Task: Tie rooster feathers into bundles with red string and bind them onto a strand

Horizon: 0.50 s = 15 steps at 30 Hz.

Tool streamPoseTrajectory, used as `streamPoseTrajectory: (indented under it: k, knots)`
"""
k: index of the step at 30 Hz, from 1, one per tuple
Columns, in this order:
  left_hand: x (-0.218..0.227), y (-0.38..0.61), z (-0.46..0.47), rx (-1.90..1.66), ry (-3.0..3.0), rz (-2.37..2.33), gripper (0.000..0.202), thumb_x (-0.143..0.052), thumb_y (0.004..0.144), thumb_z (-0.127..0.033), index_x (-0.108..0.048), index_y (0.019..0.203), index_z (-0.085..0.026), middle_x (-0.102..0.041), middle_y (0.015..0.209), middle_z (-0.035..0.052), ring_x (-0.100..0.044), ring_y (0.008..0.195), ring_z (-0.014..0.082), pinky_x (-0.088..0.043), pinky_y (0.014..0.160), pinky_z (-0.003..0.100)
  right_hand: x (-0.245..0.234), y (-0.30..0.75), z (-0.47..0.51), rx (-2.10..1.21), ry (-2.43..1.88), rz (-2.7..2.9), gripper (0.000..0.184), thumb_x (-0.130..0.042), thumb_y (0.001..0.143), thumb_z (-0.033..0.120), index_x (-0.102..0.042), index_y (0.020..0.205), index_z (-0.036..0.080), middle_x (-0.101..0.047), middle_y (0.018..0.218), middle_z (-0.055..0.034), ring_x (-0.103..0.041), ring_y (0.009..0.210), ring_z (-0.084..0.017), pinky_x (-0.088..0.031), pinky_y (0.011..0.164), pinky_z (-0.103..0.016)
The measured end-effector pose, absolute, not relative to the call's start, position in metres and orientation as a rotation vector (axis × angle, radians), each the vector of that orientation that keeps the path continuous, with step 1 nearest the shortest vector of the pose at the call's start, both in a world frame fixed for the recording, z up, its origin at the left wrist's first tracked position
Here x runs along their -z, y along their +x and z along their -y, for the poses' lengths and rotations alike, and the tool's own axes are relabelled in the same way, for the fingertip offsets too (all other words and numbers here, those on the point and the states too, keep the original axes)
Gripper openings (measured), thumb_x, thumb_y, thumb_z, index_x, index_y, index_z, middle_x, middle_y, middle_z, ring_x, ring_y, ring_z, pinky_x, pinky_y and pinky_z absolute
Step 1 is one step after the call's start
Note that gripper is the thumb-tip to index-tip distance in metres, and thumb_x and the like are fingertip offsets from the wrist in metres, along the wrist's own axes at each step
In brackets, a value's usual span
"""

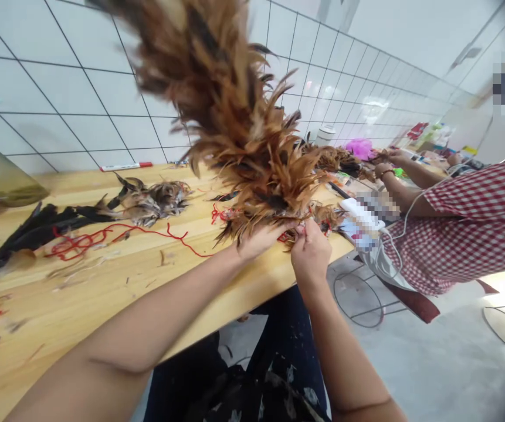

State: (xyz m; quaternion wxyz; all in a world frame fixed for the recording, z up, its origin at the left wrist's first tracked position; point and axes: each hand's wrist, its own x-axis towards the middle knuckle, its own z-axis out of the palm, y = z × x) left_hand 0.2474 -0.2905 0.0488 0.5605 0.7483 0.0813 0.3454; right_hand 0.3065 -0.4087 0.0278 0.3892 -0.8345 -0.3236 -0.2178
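A big brown feather duster (230,111) rises from my hands up toward the top of the view, tilted to the left. My left hand (261,235) grips its lower end from the left. Just to the right, my right hand (310,253) pinches red string (284,237) and small feathers at that same end, over the front edge of the wooden table (102,293).
Loose dark and brown feathers (102,211) and a tangle of red string (80,241) lie on the table's left half. A red marker (125,167) rests by the tiled wall. A person in a red checked shirt (467,228) works at the right, beside more feathers.
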Motion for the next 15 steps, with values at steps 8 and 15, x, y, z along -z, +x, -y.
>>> streamPoseTrajectory:
  k: [8, 15]
  knots:
    - [-0.044, 0.257, 0.317, -0.677, 1.179, -0.186, 0.034, -0.080, 0.068, -0.036, -0.074, 0.093, -0.014, -0.076, 0.103, 0.0092, -0.070, 0.097, 0.0224, -0.052, 0.097, 0.038, 0.001, 0.324, 0.379, 1.017, -2.197, 0.833, 0.033, -0.032, 0.098, 0.023, -0.062, 0.084, 0.017, -0.059, 0.068, -0.0065, -0.053, 0.062, -0.018, -0.033, 0.062, -0.031]
    - [-0.044, 0.260, 0.303, -0.853, 1.323, -0.403, 0.019, -0.070, 0.077, -0.031, -0.071, 0.084, -0.014, -0.076, 0.094, 0.0075, -0.070, 0.087, 0.0203, -0.054, 0.083, 0.032, 0.004, 0.310, 0.363, 0.917, -2.156, 0.819, 0.036, -0.034, 0.099, 0.025, -0.065, 0.084, 0.017, -0.062, 0.068, -0.0079, -0.056, 0.064, -0.019, -0.036, 0.064, -0.032]
